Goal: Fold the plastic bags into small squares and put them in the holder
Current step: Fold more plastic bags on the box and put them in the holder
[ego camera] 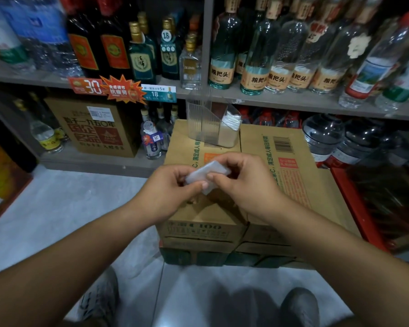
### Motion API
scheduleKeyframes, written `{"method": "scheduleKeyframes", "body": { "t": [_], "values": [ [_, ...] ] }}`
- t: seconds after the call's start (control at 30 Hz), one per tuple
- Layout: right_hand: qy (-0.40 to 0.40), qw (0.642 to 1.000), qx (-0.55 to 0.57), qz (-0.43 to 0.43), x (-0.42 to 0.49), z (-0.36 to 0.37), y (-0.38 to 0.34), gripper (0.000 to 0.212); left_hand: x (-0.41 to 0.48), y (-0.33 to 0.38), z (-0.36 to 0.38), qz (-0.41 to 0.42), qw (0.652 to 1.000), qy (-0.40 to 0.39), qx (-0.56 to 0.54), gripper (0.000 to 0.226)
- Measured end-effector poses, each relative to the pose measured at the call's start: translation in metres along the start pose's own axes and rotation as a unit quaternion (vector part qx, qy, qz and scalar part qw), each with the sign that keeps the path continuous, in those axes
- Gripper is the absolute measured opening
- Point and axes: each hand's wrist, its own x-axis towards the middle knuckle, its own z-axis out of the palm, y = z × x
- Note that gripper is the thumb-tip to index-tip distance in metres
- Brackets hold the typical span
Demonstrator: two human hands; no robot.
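Shop shelving (293, 100) fills the background, packed with liquor bottles (253, 67) and water bottles, and below it a pale tiled floor (69, 208) runs toward the person's shoes (298, 308). Two stacks of cardboard cartons (288, 185) stand side by side against the lower shelf and serve as the work surface. At the far edge of their tops sits the clear plastic holder (206, 123), upright and divided into compartments. Its right compartment holds a stack of white folded bags (232, 121), so part of the job looks done; the ribbed left part seems see-through, though whether anything is in it cannot be told. Both hands are raised together over the near half of the cartons, well short of the holder. The left hand (168, 192) pinches one end of a plastic bag (206, 173) between thumb and fingertips, and the right hand (243, 185) has its fingers curled round the other end. The bag is a small, flat, whitish packet held in the air between them, tilted with its right end higher and touching no carton. It looks close to its final size, so by my reading this one is at its last fold or being pressed flat. What remains for it is the reach forward and the drop into the holder. No unfolded bags are in view, so how many are left cannot be judged.
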Motion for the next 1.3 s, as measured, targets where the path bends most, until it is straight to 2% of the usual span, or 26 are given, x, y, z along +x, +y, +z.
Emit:
{"method": "scheduleKeyframes", "body": {
  "t": [0.07,0.13,0.2,0.27,0.4,0.5,0.6,0.67,0.83,1.03,1.3],
  "values": [
    [0.017,1.0,0.017,0.009,0.013,-0.003,-0.006,0.018,0.005,0.005,-0.008,-0.011,1.0,-0.003,-0.003,0.009],
    [0.05,0.999,0.01,0.017,0.032,-0.012,-0.009,0.016,0.016,0.006,-0.017,-0.054,0.998,-0.017,0.017,0.032],
    [0.089,0.995,-0.047,0.009,0.057,-0.025,-0.011,0.014,0.034,0.007,-0.028,-0.1,0.994,-0.018,0.036,0.064],
    [0.128,0.985,-0.116,-0.012,0.085,-0.037,-0.011,0.014,0.056,0.009,-0.039,-0.115,0.993,0.003,0.038,0.072],
    [0.134,0.968,-0.213,-0.015,0.137,-0.051,0.0,0.011,0.101,0.013,-0.053,-0.082,0.991,0.049,0.095,0.072],
    [0.109,0.954,-0.278,-0.021,0.161,-0.054,0.009,0.007,0.126,0.008,-0.058,-0.044,0.988,0.083,0.119,0.083],
    [0.059,0.939,-0.335,-0.039,0.17,-0.05,0.014,0.011,0.144,0.006,-0.06,0.007,0.986,0.085,0.142,0.098],
    [0.034,0.933,-0.353,-0.057,0.173,-0.047,0.014,0.014,0.153,0.006,-0.06,0.036,0.978,0.078,0.191,0.096],
    [-0.003,0.925,-0.364,-0.106,0.18,-0.04,0.016,0.017,0.17,-0.005,-0.053,0.067,0.953,0.089,0.283,0.076],
    [-0.002,0.934,-0.354,-0.05,0.183,-0.037,0.031,0.012,0.178,-0.016,-0.043,0.086,0.941,0.151,0.289,0.052],
    [-0.05,0.968,-0.235,0.069,0.188,-0.042,0.021,0.005,0.177,-0.014,-0.037,0.09,0.933,0.178,0.3,0.048]
  ]
}}
